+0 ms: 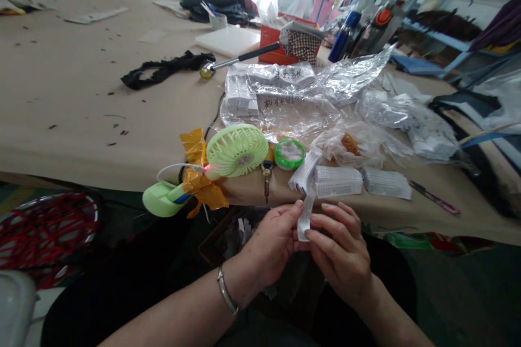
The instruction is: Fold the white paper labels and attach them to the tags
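Note:
Both hands meet over my lap, just below the table's front edge. My left hand and my right hand pinch a small white label strip between thumbs and fingertips; the strip stands upright between them. A silver bracelet circles my left wrist. On the table edge right above lie stacks of white labels, with another stack to their right.
A green hand fan wrapped in yellow tape hangs over the table edge. Beside it sit a small green tape roll, a soldering tool, clear plastic bags, an orange box and black fabric. A red-patterned stool stands at left.

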{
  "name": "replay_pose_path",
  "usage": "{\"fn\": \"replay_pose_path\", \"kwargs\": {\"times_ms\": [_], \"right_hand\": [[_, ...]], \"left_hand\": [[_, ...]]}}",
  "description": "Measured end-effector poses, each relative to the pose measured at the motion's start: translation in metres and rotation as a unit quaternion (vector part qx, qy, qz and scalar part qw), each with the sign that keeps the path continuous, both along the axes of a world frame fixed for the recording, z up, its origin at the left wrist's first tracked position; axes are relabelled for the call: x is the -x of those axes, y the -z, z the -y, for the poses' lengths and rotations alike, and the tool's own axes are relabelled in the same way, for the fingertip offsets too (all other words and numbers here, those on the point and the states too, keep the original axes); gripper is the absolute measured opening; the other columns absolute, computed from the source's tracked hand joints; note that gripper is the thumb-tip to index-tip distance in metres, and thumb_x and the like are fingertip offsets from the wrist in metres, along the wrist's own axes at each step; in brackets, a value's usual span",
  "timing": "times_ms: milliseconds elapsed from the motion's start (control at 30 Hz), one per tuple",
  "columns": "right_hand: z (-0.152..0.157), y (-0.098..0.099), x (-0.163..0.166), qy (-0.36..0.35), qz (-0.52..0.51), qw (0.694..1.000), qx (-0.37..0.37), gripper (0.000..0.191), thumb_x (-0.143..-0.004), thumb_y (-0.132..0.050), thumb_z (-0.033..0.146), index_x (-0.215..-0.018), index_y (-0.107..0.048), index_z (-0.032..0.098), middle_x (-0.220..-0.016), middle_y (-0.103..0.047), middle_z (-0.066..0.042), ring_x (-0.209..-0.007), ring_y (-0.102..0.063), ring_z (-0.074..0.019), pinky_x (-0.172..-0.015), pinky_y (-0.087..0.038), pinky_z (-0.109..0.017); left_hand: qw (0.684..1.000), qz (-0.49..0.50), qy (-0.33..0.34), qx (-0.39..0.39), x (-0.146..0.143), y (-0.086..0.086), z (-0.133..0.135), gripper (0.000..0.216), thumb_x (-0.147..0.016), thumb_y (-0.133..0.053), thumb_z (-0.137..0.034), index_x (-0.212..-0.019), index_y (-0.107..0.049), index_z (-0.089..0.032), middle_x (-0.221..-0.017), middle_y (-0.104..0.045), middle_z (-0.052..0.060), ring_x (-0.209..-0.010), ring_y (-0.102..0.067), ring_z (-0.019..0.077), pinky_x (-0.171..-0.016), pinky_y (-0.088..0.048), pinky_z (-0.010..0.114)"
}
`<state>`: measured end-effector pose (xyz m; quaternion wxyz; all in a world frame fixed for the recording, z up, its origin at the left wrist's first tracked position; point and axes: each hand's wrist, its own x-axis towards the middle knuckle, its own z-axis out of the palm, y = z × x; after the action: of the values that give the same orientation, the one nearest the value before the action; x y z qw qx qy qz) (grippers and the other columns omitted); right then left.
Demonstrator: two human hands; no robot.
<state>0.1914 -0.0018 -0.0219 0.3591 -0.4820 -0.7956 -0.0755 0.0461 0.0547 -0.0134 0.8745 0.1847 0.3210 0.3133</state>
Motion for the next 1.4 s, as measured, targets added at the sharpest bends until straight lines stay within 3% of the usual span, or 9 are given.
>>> {"fn": "replay_pose_path", "kwargs": {"times_ms": [167, 300, 367, 467, 733, 867, 1000, 1200, 1400], "right_hand": [[0.003, 0.002, -0.008, -0.019, 0.004, 1.000, 0.016, 0.024, -0.082, -0.058, 0.011, -0.100, -0.065, 0.025, -0.106, -0.069, -0.004, -0.115, -0.054, -0.0237, -0.101, -0.042, -0.048], [-0.017, 0.005, -0.029, 0.099, 0.037, 0.994, 0.012, 0.037, -0.084, -0.058, 0.020, -0.121, -0.057, 0.021, -0.112, -0.064, -0.010, -0.116, -0.052, -0.0281, -0.097, -0.044, -0.049], [-0.025, 0.009, -0.036, 0.148, 0.072, 0.986, 0.023, 0.037, -0.085, -0.057, 0.023, -0.122, -0.058, 0.018, -0.113, -0.063, -0.012, -0.114, -0.052, -0.0297, -0.097, -0.044, -0.050], [-0.029, 0.017, -0.041, 0.156, 0.087, 0.984, 0.007, 0.030, -0.086, -0.055, 0.018, -0.115, -0.063, 0.019, -0.109, -0.066, -0.011, -0.108, -0.056, -0.0270, -0.095, -0.045, -0.046], [-0.025, 0.015, -0.049, 0.113, -0.027, 0.993, -0.032, 0.024, -0.083, -0.059, 0.010, -0.101, -0.067, 0.024, -0.097, -0.069, -0.006, -0.099, -0.061, -0.0225, -0.089, -0.049, -0.042], [-0.013, 0.003, -0.032, -0.006, -0.086, 0.996, 0.006, 0.025, -0.081, -0.060, 0.010, -0.098, -0.068, 0.027, -0.101, -0.067, -0.005, -0.110, -0.056, -0.0238, -0.089, -0.051, -0.043], [-0.004, 0.000, -0.011, -0.109, -0.061, 0.991, 0.047, 0.020, -0.084, -0.058, 0.012, -0.091, -0.069, 0.026, -0.089, -0.068, -0.003, -0.103, -0.057, -0.0208, -0.088, -0.051, -0.042], [-0.004, 0.009, -0.010, -0.148, -0.059, 0.986, 0.049, 0.016, -0.086, -0.057, 0.012, -0.089, -0.069, 0.023, -0.088, -0.069, -0.003, -0.104, -0.056, -0.0199, -0.091, -0.049, -0.041], [0.000, 0.007, -0.010, -0.157, -0.051, 0.984, 0.065, 0.018, -0.084, -0.058, 0.009, -0.090, -0.069, 0.023, -0.088, -0.069, -0.002, -0.107, -0.055, -0.0217, -0.091, -0.050, -0.041]], "left_hand": [[0.999, -0.042, -0.022, 0.002, -0.010, 0.002, -0.003, 0.018, -0.070, -0.073, -0.025, -0.077, -0.065, -0.010, -0.068, -0.064, 0.003, -0.056, -0.058, 0.0080, -0.052, -0.046, 0.017], [0.991, -0.133, 0.012, 0.004, -0.010, -0.001, -0.002, 0.014, -0.079, -0.064, -0.024, -0.083, -0.064, -0.011, -0.066, -0.065, 0.004, -0.049, -0.058, 0.0092, -0.050, -0.049, 0.021], [0.984, -0.174, 0.022, -0.002, -0.008, -0.002, -0.001, 0.012, -0.081, -0.061, -0.023, -0.082, -0.063, -0.011, -0.065, -0.065, 0.005, -0.047, -0.058, 0.0088, -0.049, -0.049, 0.020], [0.980, -0.194, 0.031, -0.010, -0.007, -0.001, 0.001, 0.013, -0.083, -0.058, -0.023, -0.083, -0.062, -0.011, -0.064, -0.066, 0.004, -0.046, -0.059, 0.0090, -0.048, -0.048, 0.019], [0.986, -0.151, 0.059, 0.036, -0.006, -0.005, -0.002, 0.015, -0.084, -0.053, -0.022, -0.087, -0.062, -0.010, -0.066, -0.066, 0.008, -0.047, -0.060, 0.0113, -0.051, -0.050, 0.024], [0.993, -0.062, 0.090, 0.046, -0.005, -0.007, -0.001, 0.016, -0.081, -0.058, -0.022, -0.085, -0.065, -0.008, -0.068, -0.065, 0.008, -0.051, -0.059, 0.0117, -0.053, -0.051, 0.025], [0.998, 0.002, 0.053, 0.047, -0.005, -0.003, 0.001, 0.011, -0.071, -0.066, -0.017, -0.076, -0.068, -0.008, -0.065, -0.061, 0.004, -0.050, -0.053, 0.0075, -0.047, -0.040, 0.018], [0.996, 0.016, 0.068, 0.052, 0.001, 0.000, 0.003, 0.018, -0.066, -0.072, -0.022, -0.073, -0.068, -0.006, -0.062, -0.061, 0.004, -0.052, -0.054, 0.0086, -0.049, -0.039, 0.019], [0.996, -0.018, 0.067, 0.058, -0.001, -0.003, 0.007, 0.014, -0.066, -0.072, -0.016, -0.076, -0.066, -0.007, -0.060, -0.059, 0.002, -0.049, -0.054, 0.0085, -0.047, -0.041, 0.019]]}}
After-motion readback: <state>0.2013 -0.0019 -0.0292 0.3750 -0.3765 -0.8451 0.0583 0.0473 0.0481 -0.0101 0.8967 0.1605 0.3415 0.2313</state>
